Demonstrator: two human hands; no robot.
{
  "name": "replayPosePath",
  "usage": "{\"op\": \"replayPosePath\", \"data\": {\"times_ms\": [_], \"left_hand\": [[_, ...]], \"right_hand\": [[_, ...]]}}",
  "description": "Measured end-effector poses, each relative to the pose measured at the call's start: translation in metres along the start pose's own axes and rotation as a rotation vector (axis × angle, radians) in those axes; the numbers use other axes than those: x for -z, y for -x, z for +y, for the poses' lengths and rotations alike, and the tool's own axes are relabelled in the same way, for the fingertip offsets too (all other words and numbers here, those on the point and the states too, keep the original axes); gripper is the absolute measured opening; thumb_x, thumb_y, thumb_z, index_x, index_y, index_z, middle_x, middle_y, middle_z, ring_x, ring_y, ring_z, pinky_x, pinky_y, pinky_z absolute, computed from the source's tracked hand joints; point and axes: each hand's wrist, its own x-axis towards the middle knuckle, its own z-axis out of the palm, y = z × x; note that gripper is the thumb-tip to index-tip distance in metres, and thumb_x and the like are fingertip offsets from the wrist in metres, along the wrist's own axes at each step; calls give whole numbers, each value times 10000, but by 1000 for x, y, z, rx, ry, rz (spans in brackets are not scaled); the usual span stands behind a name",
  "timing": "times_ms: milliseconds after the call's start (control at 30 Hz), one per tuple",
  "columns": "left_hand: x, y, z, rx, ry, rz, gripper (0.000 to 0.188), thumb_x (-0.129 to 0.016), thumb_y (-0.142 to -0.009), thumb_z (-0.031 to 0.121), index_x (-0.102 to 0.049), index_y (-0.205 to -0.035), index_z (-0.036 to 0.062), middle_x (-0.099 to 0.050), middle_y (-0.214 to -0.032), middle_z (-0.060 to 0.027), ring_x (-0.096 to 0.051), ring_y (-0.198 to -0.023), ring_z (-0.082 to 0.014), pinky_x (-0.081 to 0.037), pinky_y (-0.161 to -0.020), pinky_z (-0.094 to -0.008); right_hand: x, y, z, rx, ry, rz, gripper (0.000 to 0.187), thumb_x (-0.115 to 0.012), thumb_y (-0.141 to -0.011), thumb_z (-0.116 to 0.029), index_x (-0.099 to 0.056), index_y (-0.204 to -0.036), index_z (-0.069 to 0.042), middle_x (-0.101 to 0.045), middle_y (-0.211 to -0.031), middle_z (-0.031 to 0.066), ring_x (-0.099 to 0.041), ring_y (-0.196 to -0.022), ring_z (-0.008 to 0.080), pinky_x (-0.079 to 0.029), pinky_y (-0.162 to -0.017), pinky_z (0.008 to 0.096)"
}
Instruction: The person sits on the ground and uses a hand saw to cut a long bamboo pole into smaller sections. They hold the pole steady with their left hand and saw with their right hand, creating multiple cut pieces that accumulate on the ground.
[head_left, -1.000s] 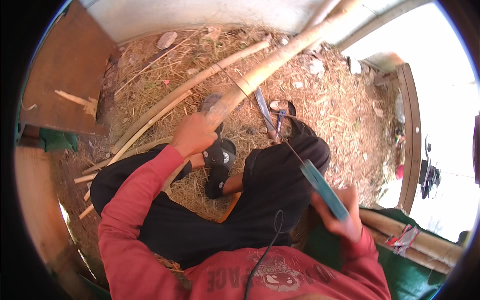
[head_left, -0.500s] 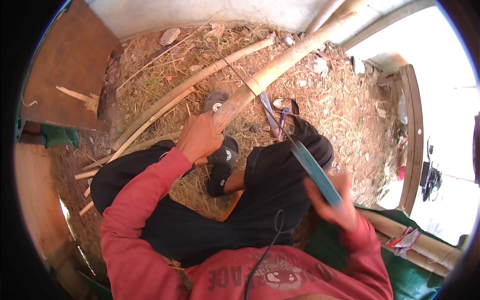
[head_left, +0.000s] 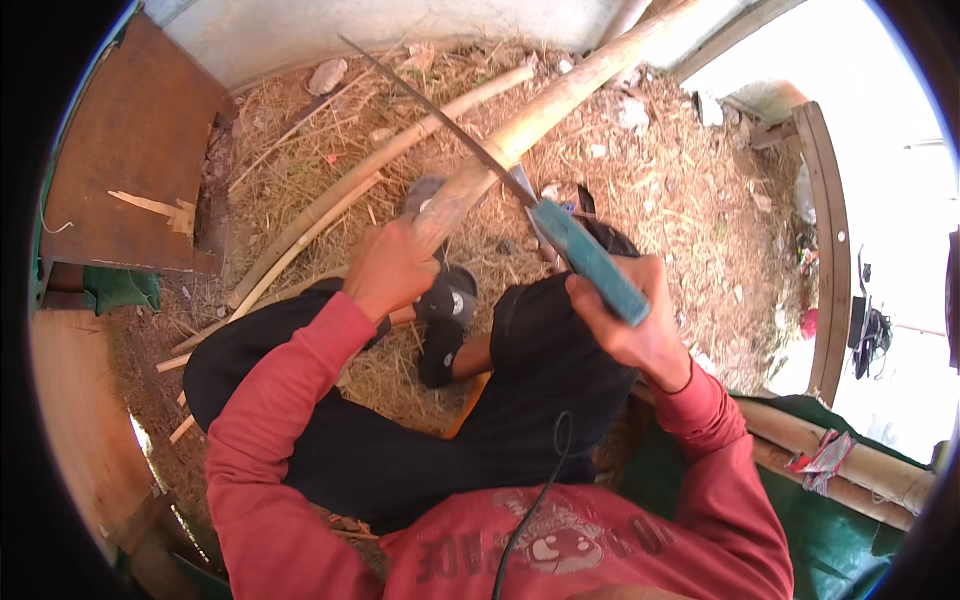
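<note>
A thick bamboo pole (head_left: 565, 95) slants from the upper right down to my left hand (head_left: 392, 268), which is wrapped round its near end. My right hand (head_left: 635, 315) grips the teal handle of a handsaw (head_left: 440, 113). The saw's thin blade lies across the pole a short way beyond my left hand, its tip reaching toward the far wall. Under the saw, a knife-like metal blade (head_left: 523, 181) lies on the straw, partly hidden by the pole and the saw.
A second bamboo pole (head_left: 385, 155) and thinner strips lie on the straw-strewn ground at left. A brown wooden cabinet (head_left: 130, 150) stands at far left. To the right is a wooden post (head_left: 826, 250); tied bamboo poles (head_left: 850, 470) rest near a green tarp at lower right.
My right hand has pushed the saw forward and to the left, so more of the blade extends past the pole. My left hand keeps its hold on the pole.
</note>
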Motion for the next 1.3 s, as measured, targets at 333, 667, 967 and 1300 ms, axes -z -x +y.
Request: {"op": "replayPosePath", "data": {"times_ms": [333,667,967,1300], "left_hand": [[-5,1,-1,31,-21,-20,401,-703,-664,163,-634,-969,-88,-651,-847,-310,-648,-853,-454,-522,-775,-483],[-6,5,-14,49,-41,7,354,-672,-659,146,-659,-976,-12,-664,-854,-285,-647,-839,-454,-524,-764,-487],[4,2,-13,9,-25,51,373,-688,-654,128,-647,-986,-37,-666,-858,-282,-652,-841,-454,-525,-762,-492],[15,-1,-6,-42,-69,32,377,-677,-678,125,-664,-1036,8,-683,-899,-264,-663,-855,-438,-540,-804,-485]], "right_hand": [[54,81,-6,94,214,-63,74,-659,-755,-27,-615,-695,-32,-517,-551,59,-486,-416,198,-358,-417,343],[65,81,-23,-99,153,-159,85,-616,-797,-19,-596,-715,-33,-474,-543,44,-480,-412,191,-350,-421,329],[43,88,1,-119,31,-86,112,-612,-787,-4,-567,-693,-43,-475,-563,76,-468,-427,216,-369,-439,336],[47,89,-24,12,132,-110,26,-646,-778,-47,-621,-783,-49,-483,-545,32,-468,-426,202,-365,-425,334]]}}
